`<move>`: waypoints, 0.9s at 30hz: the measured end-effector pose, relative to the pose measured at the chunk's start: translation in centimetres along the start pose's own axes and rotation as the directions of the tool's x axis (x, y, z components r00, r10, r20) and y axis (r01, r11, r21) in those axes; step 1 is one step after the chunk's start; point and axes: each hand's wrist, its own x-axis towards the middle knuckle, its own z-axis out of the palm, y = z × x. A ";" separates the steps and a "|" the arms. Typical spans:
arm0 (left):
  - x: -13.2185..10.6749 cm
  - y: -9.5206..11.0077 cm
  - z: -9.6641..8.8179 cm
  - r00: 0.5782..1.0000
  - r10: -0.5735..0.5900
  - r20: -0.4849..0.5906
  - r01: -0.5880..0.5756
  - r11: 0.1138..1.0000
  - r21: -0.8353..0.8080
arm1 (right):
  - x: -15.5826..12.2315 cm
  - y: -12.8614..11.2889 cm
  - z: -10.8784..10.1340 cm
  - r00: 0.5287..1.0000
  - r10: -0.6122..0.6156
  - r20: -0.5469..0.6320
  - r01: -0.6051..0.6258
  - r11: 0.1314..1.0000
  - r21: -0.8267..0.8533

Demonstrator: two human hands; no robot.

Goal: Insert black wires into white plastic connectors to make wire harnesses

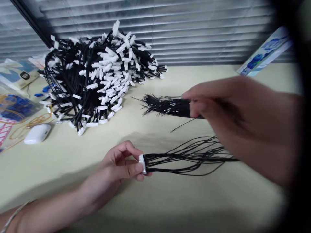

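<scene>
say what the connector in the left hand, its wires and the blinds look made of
Connector: probably plastic, opaque white, with a boxy, moulded look. Wires: likely plastic-coated, smooth black, bending in loose curves. Blinds: metal or plastic, greyish sheen along slats.

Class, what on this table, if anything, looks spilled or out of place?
A few small blue pieces lie loose outside the clear bag that holds similar ones; they may have spilled. Nothing looks plainly damaged.
</scene>
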 end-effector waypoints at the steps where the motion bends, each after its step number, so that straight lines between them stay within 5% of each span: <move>1: 0.0 0.0 0.0 1.000 0.006 0.002 -0.006 1.000 -0.004 | -0.5 -0.9 -0.1 0.997 -0.018 0.073 0.016 1.000 0.015; 5: 0.0 0.0 0.1 1.000 0.024 0.011 -0.024 0.998 -0.055 | -2.6 -3.5 0.5 0.926 -0.163 0.342 0.133 0.985 0.108; 8: 0.0 0.0 0.1 0.998 0.042 0.044 -0.038 0.994 -0.103 | -3.5 -4.0 1.0 0.875 -0.298 0.381 0.261 0.954 0.147; 13: 0.1 -0.2 -0.1 0.998 0.049 0.027 -0.046 0.993 -0.106 | -3.0 -3.8 1.5 0.878 -0.140 0.457 0.070 0.983 0.167; 19: 0.0 -0.2 0.0 0.999 0.028 0.022 -0.026 0.995 -0.099 | -3.0 -3.6 1.7 0.841 -0.250 0.480 0.223 0.968 0.114; 27: -0.1 -0.5 -0.1 0.999 0.034 0.038 -0.030 0.996 -0.080 | -3.6 -3.6 2.0 0.823 -0.225 0.522 0.194 0.974 0.116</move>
